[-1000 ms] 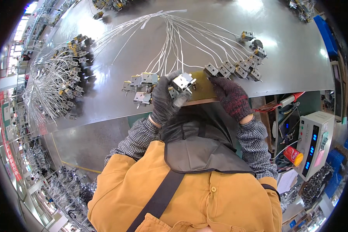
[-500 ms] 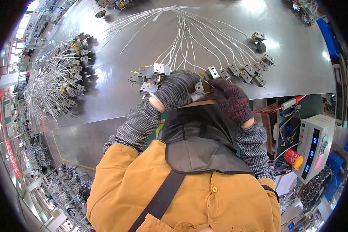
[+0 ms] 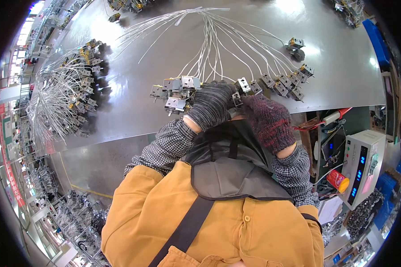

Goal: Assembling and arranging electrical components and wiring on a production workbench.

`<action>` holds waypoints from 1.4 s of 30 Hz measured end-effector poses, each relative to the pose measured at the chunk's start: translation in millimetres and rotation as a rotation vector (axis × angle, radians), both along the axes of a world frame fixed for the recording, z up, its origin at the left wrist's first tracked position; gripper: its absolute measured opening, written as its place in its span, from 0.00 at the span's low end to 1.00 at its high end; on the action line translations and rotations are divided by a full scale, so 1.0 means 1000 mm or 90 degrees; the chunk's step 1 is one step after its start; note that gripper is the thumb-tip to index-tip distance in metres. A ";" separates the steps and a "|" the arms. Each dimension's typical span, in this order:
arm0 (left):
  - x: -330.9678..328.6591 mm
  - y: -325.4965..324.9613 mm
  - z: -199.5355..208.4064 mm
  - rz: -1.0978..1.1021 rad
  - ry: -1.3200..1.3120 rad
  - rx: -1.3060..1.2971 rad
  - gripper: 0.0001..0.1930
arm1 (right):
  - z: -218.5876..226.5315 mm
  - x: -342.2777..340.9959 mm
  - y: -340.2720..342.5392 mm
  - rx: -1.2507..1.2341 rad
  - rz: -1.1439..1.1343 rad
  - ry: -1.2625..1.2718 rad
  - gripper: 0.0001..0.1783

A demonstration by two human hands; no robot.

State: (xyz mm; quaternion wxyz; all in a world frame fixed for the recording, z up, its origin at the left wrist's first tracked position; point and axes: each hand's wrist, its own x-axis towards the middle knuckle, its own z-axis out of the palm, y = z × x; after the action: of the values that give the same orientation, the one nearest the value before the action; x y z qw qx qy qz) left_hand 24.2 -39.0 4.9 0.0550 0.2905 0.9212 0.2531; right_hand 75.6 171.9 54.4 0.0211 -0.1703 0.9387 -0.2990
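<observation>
My left hand (image 3: 213, 103), in a grey striped knit glove, is closed at the table's near edge. Its fingertips grip a small metal-cased part (image 3: 237, 99). My right hand (image 3: 268, 122), in a dark red and black knit glove, is closed right beside that part; whatever its fingers pinch is hidden beneath them. Left of my left hand sits a cluster of similar metal-cased parts (image 3: 176, 104). More of them (image 3: 281, 88) lie in a slanting group beyond my right hand. Thin white wires (image 3: 209, 44) run from these parts to a bundle farther back.
On the metal tabletop (image 3: 133, 89), a big heap of wired parts (image 3: 82, 89) lies at the left. One wired part (image 3: 295, 43) sits apart at the right. Below the table's right side stand a white box with blue digits (image 3: 363, 169) and a red can (image 3: 337, 181).
My left hand has shifted slightly right, with the gripped part moving along. My right hand has turned and come slightly lower, closer to the part. The left cluster has moved a little right.
</observation>
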 end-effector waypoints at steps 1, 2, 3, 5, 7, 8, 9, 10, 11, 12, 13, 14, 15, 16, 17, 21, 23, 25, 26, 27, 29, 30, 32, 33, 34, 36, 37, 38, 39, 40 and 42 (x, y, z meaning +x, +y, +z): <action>0.000 -0.001 -0.002 0.000 0.001 0.000 0.33 | 0.004 0.000 0.001 0.000 0.000 0.001 0.13; -0.001 -0.001 -0.004 0.001 0.007 -0.002 0.33 | 0.007 0.000 0.002 -0.001 0.007 -0.009 0.13; 0.000 -0.001 -0.005 -0.001 0.011 -0.004 0.32 | 0.009 0.001 0.003 -0.002 0.012 -0.020 0.13; -0.003 0.000 -0.007 -0.007 0.009 -0.007 0.32 | 0.004 -0.004 0.000 -0.001 -0.001 -0.024 0.13; -0.005 0.002 -0.005 -0.009 0.010 -0.009 0.31 | 0.003 -0.007 -0.002 -0.001 -0.009 -0.026 0.13; -0.005 0.003 -0.003 -0.013 -0.008 -0.031 0.31 | 0.004 -0.005 -0.002 -0.010 -0.017 -0.033 0.13; -0.005 0.004 0.001 -0.018 -0.025 -0.053 0.31 | 0.004 -0.003 -0.003 -0.020 -0.026 -0.040 0.13; -0.004 0.005 0.004 -0.019 -0.024 -0.053 0.31 | 0.002 -0.002 -0.002 -0.020 -0.027 -0.039 0.13; -0.003 0.006 0.007 -0.016 -0.024 -0.047 0.31 | 0.000 0.000 0.000 -0.022 -0.031 -0.037 0.13; -0.002 0.007 0.009 -0.012 -0.024 -0.042 0.31 | -0.002 0.001 0.001 -0.024 -0.033 -0.036 0.12; -0.002 0.006 0.006 -0.011 -0.024 -0.042 0.31 | -0.003 0.001 -0.001 -0.023 -0.032 -0.036 0.12; -0.002 0.004 0.002 -0.005 -0.012 -0.026 0.32 | -0.004 0.001 -0.003 -0.028 -0.036 -0.022 0.12; -0.002 0.003 0.000 -0.001 0.001 -0.010 0.32 | -0.004 0.001 -0.005 -0.032 -0.041 -0.008 0.12; -0.002 0.002 -0.002 -0.002 0.001 -0.009 0.32 | -0.003 0.001 -0.004 -0.031 -0.042 -0.008 0.12; -0.002 0.001 -0.003 -0.011 0.010 -0.002 0.31 | -0.003 0.000 -0.002 -0.059 -0.036 -0.024 0.12; -0.005 -0.007 -0.003 -0.013 -0.045 0.187 0.34 | -0.004 0.001 0.003 -0.116 -0.044 -0.021 0.12; -0.001 -0.012 0.001 0.033 -0.197 0.486 0.34 | -0.009 0.001 0.007 -0.133 -0.063 -0.028 0.12; 0.003 -0.014 0.030 0.108 -0.439 0.698 0.34 | -0.012 0.000 0.007 -0.150 -0.082 -0.034 0.12; 0.005 -0.017 0.033 0.107 -0.439 0.698 0.34 | -0.013 0.001 0.006 -0.178 -0.061 -0.055 0.13; 0.008 -0.020 0.034 0.069 -0.425 0.729 0.34 | -0.015 0.004 0.005 -0.206 -0.040 -0.077 0.14; 0.015 -0.026 0.035 0.012 -0.351 0.804 0.36 | -0.019 0.005 -0.001 -0.242 -0.021 -0.096 0.14; 0.012 -0.033 0.038 0.017 -0.351 0.803 0.36 | -0.019 0.006 -0.004 -0.281 -0.001 -0.116 0.15; -0.006 -0.049 0.044 0.100 0.160 0.285 0.38 | -0.022 0.009 -0.008 -0.320 0.016 -0.150 0.15; -0.012 -0.051 0.058 0.127 0.200 0.121 0.37 | -0.024 0.010 -0.009 -0.361 0.033 -0.182 0.15; -0.014 -0.062 0.053 0.132 0.202 0.117 0.37 | -0.027 0.011 -0.012 -0.363 0.040 -0.182 0.15; -0.019 -0.074 0.038 0.078 -0.007 -0.142 0.33 | -0.035 0.014 -0.015 -0.324 0.056 -0.266 0.15; -0.014 -0.076 0.037 0.053 0.057 -0.146 0.30 | -0.039 0.016 -0.017 -0.324 0.055 -0.266 0.15; -0.014 -0.074 0.035 0.052 0.056 -0.145 0.30 | -0.044 0.018 -0.019 -0.281 0.037 -0.221 0.15; -0.015 -0.069 0.035 0.092 -0.017 0.029 0.28 | -0.046 0.019 -0.020 -0.237 0.020 -0.177 0.15; -0.015 -0.062 0.035 0.131 -0.090 0.204 0.26 | -0.045 0.019 -0.018 -0.237 0.020 -0.177 0.15; -0.011 -0.043 0.031 0.195 -0.109 0.259 0.26 | -0.042 0.019 -0.007 -0.228 -0.015 -0.184 0.16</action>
State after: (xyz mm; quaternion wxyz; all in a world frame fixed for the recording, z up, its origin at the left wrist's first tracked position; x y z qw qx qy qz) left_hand 13.1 -81.5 36.3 0.0345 0.1306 0.8763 0.4624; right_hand 94.5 164.9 12.8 0.1210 -0.1159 0.8597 -0.4826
